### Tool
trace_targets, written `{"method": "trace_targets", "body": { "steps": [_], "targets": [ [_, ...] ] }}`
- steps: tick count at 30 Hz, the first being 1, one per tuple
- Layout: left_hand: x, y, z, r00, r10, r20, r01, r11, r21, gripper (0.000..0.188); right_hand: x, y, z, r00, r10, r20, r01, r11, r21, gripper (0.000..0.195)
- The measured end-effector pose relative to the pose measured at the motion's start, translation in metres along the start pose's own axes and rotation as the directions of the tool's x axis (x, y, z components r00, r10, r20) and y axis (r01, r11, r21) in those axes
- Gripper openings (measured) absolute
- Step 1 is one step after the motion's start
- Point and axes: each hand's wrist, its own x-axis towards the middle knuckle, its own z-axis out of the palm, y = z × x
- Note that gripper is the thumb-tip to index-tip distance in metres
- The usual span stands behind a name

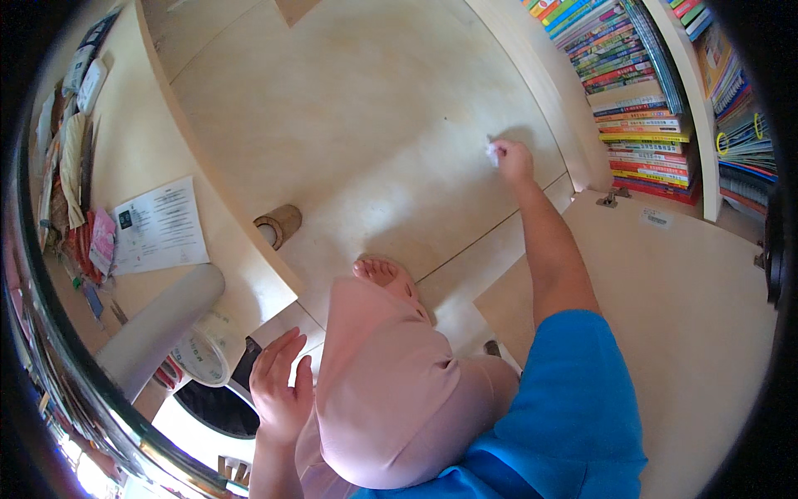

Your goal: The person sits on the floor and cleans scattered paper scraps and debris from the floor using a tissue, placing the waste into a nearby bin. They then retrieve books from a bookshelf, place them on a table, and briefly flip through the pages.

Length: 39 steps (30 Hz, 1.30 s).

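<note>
My right hand (514, 160) reaches out low over the tiled floor (399, 125), close to the base of the bookcase. Its fingers are closed on a small crumpled white piece (492, 154), perhaps tissue, at or just above the floor; whether it touches the floor I cannot tell. A tiny dark speck (446, 118) lies on the floor up and left of that hand. My left hand (283, 377) is raised beside my bent knee, fingers apart, holding nothing. Near it are a wide roll of clear tape (202, 355) and a grey-white cylinder (165, 324).
Packed bookshelves (576, 125) stand at the right, with an open cabinet door (673, 299) below them. At the left, a shelf board (181, 150) bears a printed sheet (161, 227) and assorted items. A cardboard tube (283, 224) sits by its edge, near my sandalled foot (389, 277).
</note>
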Motion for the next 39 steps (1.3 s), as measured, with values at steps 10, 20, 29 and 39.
{"method": "trace_targets", "body": {
  "steps": [10, 20, 29, 39],
  "targets": [
    [-0.007, -0.003, 0.010, 0.999, -0.038, 0.032, 0.039, 0.999, -0.036, 0.018, -0.019, 0.026, 0.015, 0.972, 0.168, -0.166, -0.203, 0.952, -0.227, 0.020],
    [-0.001, -0.003, 0.024, 0.998, 0.029, 0.047, -0.025, 0.996, -0.080, 0.020, -0.101, -0.104, 0.088, 0.957, -0.225, -0.183, 0.270, 0.919, 0.287, 0.020],
    [0.004, -0.016, 0.019, 0.997, 0.010, 0.077, -0.008, 1.000, -0.022, 0.018, -0.048, 0.003, 0.011, 0.860, 0.355, -0.367, -0.270, 0.926, 0.264, 0.022],
    [0.027, -0.001, 0.028, 0.994, 0.023, 0.108, -0.021, 1.000, -0.016, 0.019, -0.017, 0.100, -0.007, 0.804, 0.475, -0.358, -0.535, 0.840, -0.087, 0.024]
  ]
}}
